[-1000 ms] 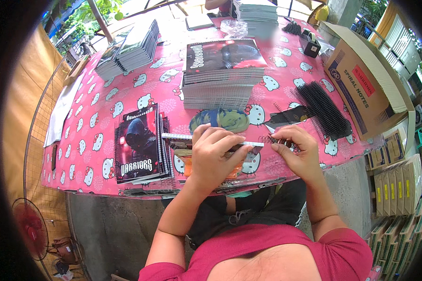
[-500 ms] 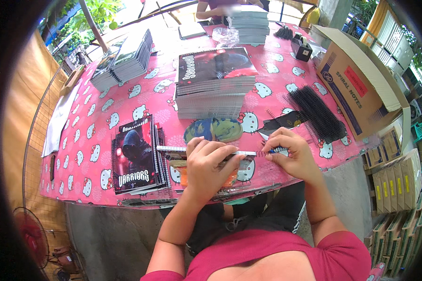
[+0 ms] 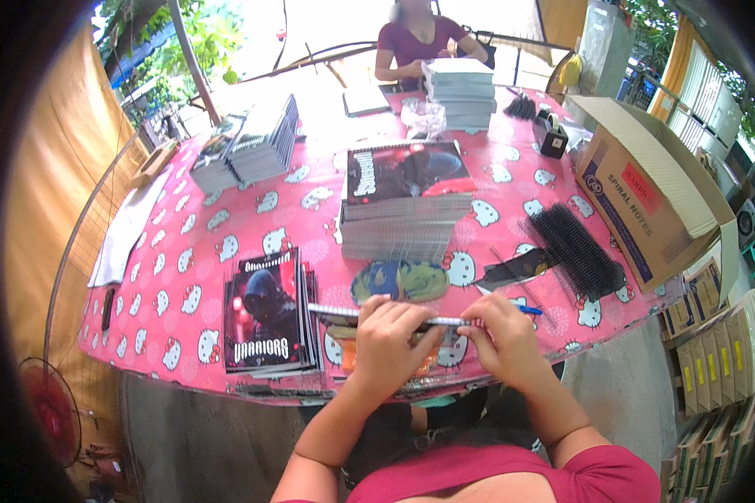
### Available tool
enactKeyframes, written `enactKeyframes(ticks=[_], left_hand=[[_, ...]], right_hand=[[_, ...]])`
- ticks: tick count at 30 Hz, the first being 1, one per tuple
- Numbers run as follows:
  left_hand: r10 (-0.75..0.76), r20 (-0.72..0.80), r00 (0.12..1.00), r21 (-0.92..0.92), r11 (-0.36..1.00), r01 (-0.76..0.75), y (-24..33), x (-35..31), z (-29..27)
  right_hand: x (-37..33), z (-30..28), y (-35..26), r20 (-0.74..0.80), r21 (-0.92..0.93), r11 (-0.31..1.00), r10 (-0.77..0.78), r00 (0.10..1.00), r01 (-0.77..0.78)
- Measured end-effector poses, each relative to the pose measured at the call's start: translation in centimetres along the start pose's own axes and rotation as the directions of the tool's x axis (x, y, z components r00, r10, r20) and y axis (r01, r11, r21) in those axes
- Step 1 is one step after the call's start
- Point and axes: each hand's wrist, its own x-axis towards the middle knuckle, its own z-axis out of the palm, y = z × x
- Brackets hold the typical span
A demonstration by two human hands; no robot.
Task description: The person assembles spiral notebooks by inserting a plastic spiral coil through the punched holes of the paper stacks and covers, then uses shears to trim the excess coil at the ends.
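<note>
A notebook (image 3: 331,311) is held edge-up above the near side of the table, its pale punched edge running left to right. My left hand (image 3: 387,348) is closed around its middle, fingers over the far side and thumb on the near side. At the notebook's right end, my right hand (image 3: 505,339) pinches a spiral coil, now mostly hidden by the fingers. A blue pen-like object (image 3: 528,309) shows just beyond the right hand; whether it is held cannot be told. Orange material (image 3: 344,352) lies beneath the notebook.
Finished-looking spiral notebooks (image 3: 264,314) lie left, with a tall stack (image 3: 407,226) farther off. A green-blue cloth bundle (image 3: 398,281) sits just beyond my hands. Black coils (image 3: 575,251) and an open carton (image 3: 637,197) are right. Another person (image 3: 415,50) is across the table.
My right fingers have come in against the notebook's right end, and the coil length visible before is now covered. The view has tilted up, showing more of the other person.
</note>
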Motion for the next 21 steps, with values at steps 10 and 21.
enactKeyframes(ticks=[10,21], left_hand=[[0.046,-0.018,0.999,0.005,0.999,-0.046,0.3,-0.1,-0.5],[0.046,-0.036,0.998,-0.002,0.999,-0.046,0.2,-1.8,-0.6]], right_hand=[[0.8,-0.2,-1.0,0.004,-0.057,0.996,0.068,0.998,-0.067],[3.5,-2.0,1.2,0.417,0.136,0.989,-0.001,0.909,-0.061]])
